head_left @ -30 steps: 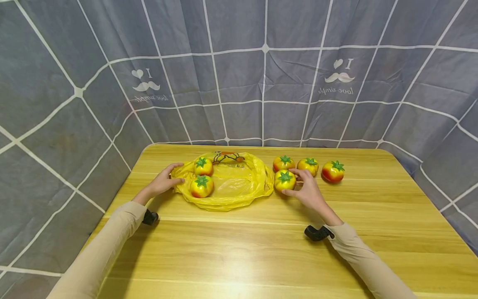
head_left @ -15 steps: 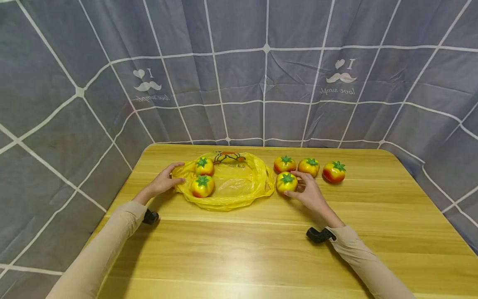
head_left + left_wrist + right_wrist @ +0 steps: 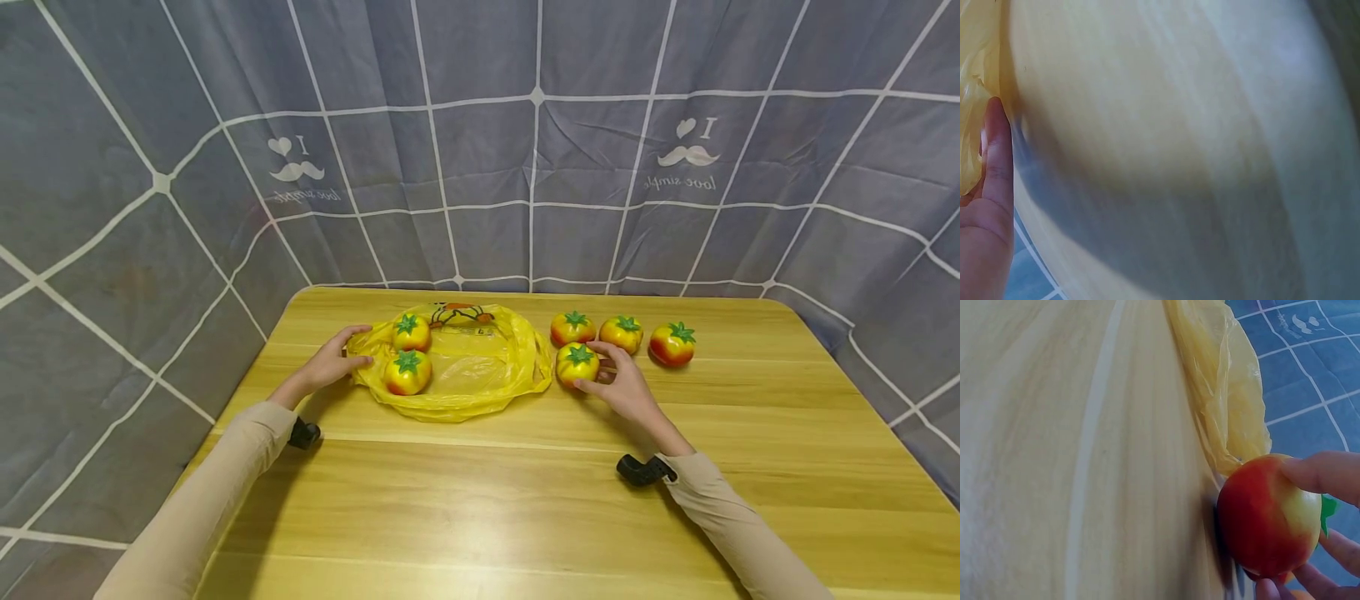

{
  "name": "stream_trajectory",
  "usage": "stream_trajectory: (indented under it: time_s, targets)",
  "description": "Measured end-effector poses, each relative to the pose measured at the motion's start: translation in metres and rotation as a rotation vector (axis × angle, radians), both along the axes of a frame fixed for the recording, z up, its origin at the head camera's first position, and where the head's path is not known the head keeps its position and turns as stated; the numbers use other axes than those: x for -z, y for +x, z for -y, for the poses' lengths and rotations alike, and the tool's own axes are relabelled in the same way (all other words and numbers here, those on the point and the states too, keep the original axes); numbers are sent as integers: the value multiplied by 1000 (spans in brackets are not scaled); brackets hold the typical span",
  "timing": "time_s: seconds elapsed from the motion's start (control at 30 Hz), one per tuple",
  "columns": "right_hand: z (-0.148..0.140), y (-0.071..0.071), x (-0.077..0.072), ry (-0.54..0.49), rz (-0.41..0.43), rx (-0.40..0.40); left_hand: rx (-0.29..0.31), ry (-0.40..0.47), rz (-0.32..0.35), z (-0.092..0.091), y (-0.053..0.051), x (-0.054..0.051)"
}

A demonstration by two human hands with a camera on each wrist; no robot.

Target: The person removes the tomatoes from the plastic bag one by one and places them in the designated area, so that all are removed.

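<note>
A yellow plastic bag (image 3: 480, 392) lies spread with its mouth wide on the table. Two yellow-red tomatoes with green star-shaped tops, a front one (image 3: 407, 372) and a back one (image 3: 412, 333), sit on its left part. My left hand (image 3: 324, 365) holds the bag's left rim; in the left wrist view the thumb (image 3: 999, 156) lies along the yellow film. Just right of the bag, my right hand (image 3: 617, 383) grips another tomato (image 3: 577, 364) between thumb and fingers. The right wrist view shows this tomato's red side (image 3: 1266, 519) close to the bag's edge (image 3: 1235, 394).
Behind the gripped tomato stand a left tomato (image 3: 573, 330) and a middle tomato (image 3: 621, 335); a third tomato (image 3: 672, 344) sits farther right. The wooden table (image 3: 480, 500) is backed by a grey checked curtain (image 3: 487, 167). Black wrist mounts (image 3: 643, 471) hang under both forearms.
The head view has shifted slightly. My right hand and its tomato have moved a tiny bit toward the right and nearer; the left hand stays at the bag's rim.
</note>
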State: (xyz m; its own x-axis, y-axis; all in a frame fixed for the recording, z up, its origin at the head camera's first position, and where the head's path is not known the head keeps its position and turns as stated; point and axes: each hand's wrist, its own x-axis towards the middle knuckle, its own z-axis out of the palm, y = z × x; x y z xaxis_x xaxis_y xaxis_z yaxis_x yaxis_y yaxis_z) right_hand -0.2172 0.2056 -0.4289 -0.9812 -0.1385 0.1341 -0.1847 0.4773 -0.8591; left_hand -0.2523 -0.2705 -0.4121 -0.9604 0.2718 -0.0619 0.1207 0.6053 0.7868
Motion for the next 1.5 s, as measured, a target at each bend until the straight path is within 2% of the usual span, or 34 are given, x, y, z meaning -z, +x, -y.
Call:
stream_trajectory:
  time_s: [0.27, 0.5, 0.6, 0.77, 0.87, 1.1, 1.2, 1.33, 1.5]
  targets:
    - [0, -1, 0, 42, -22, 7, -1, -13, 0, 1, -2, 3]
    - [1, -3, -3, 100, -47, 28, 17, -3, 10, -15, 20, -29]
    - [2, -3, -7, 109, -58, 29, 11, 15, 20, -11, 14, -21]
    - [4, -5, -13, 92, -90, 25, 3, -6, 6, -1, 0, 2]
    - [6, -5, -17, 94, -98, 26, 3, -6, -2, 2, -4, 8]
    - [18, -8, -25, 126, -137, 58, 5, -2, -6, 2, -4, 7]
    - [24, -9, -27, 107, -162, 64, 3, -2, -4, 1, -3, 5]
    - [36, -11, -32, 48, -165, 45, 3, 10, -1, 0, -2, 4]
    - [52, -12, -37, 23, -172, 15, 3, -2, -5, 1, -2, 5]
